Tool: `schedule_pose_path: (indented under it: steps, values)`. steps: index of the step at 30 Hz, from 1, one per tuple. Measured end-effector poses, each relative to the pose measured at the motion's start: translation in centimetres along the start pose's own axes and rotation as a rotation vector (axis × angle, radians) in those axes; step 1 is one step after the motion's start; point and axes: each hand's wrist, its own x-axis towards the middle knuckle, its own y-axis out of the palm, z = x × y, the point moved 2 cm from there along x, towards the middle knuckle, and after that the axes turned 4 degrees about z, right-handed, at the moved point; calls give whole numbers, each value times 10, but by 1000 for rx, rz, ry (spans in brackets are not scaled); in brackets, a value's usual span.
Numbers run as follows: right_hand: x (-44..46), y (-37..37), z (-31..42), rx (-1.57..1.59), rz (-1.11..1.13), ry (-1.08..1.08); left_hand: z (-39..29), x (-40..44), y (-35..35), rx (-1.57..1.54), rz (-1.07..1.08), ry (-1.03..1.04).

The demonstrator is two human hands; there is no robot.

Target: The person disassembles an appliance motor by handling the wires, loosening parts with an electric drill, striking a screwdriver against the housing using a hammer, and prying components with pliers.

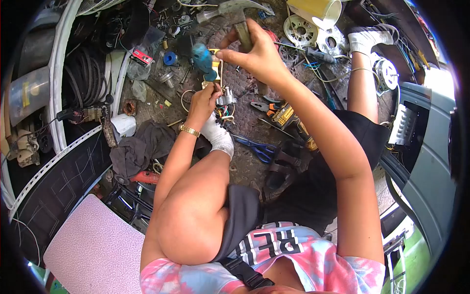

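My right hand (262, 53) is raised, its fingers curled round the handle of a claw hammer (243, 33). The hammer's metal head is at the top of the view. Below and to the left, my left hand (201, 104) closes on a screwdriver (202, 58) whose teal handle points up, slightly blurred. The screwdriver's tip is hidden. Close beside my left fingers is a small metal motor part (226, 97) with loose wires, just above my white-socked foot (217, 134).
A yellow-and-black cordless drill (284, 116), pliers (263, 106) and blue-handled scissors (262, 151) lie right of the foot. Round metal motor covers (299, 32) and a yellow container (316, 9) are at the upper right. A dark cloth (142, 149) lies at left.
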Motion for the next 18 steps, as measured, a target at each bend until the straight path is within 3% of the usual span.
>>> schedule_pose_path:
  steps: [6, 14, 18]
  values:
    - [-11, -15, 5, 109, -39, -11, -7, 6, -4, 11, 86, -8]
    - [-17, -27, 11, -62, -51, -117, -9, 2, -3, 52, 41, 21]
    - [-22, -30, 20, -50, -32, -39, -15, 1, -4, 89, 38, 64]
